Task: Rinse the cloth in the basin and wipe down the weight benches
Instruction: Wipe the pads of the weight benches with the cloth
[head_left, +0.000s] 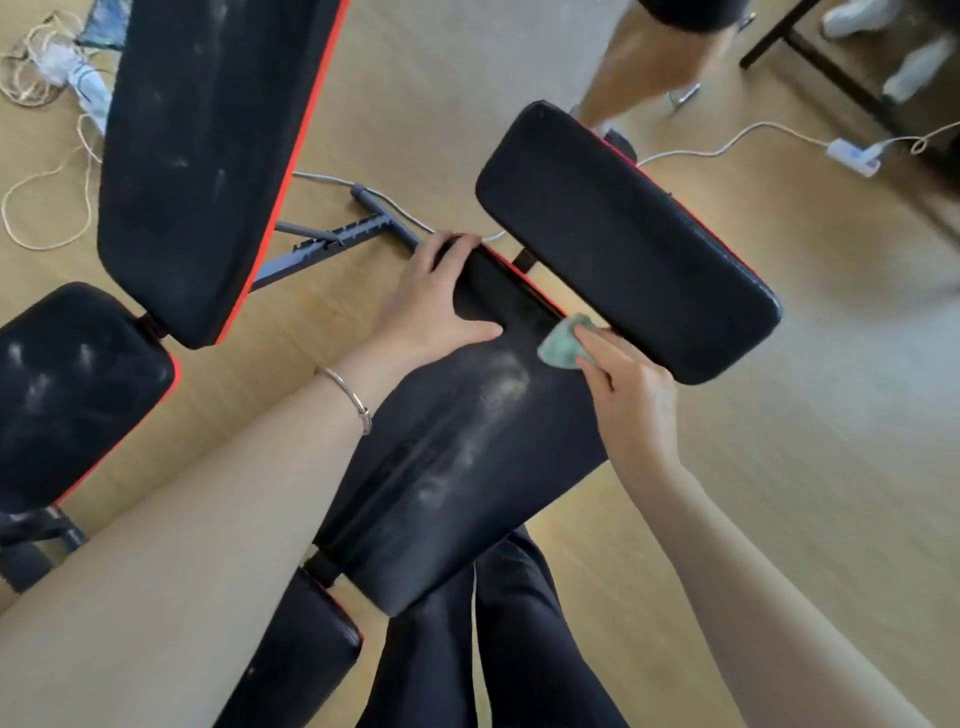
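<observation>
A: What is the bench looking like?
B: Its black pad is showing pale dusty streaks. The right hand is pressing the green cloth at the pad's 1 o'clock edge, fingers clenched on it. The left hand is lying flat, fingers released, at 11 o'clock.
A: And the room?
B: A wooden floor, white cables trailing at 2 o'clock, and a second bench standing at 10 o'clock, also dusty.
</observation>
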